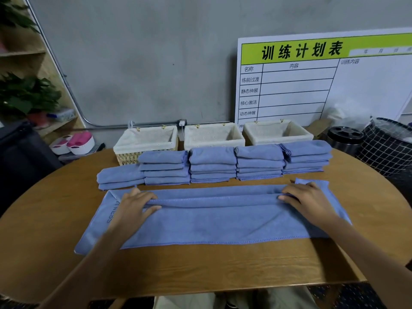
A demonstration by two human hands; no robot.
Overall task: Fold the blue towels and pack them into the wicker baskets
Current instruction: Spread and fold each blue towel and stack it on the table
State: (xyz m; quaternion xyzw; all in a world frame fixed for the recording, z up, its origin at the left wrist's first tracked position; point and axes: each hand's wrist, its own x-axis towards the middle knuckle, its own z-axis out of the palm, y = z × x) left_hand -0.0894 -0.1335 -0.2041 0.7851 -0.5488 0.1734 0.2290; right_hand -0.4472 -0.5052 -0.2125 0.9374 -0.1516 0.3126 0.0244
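Note:
A long blue towel lies spread across the wooden table, its far edge folded toward me into a ridge. My left hand pinches that ridge near the towel's left end. My right hand pinches it near the right end. Behind the towel stand several stacks of folded blue towels in a row. Three wicker baskets with white cloth liners sit at the table's far edge: left, middle and right. All three look empty.
A white board with a green header leans on the grey wall behind the baskets. A black lidded bin and a checked fabric hamper stand at the right. Shelves with plants are at the left.

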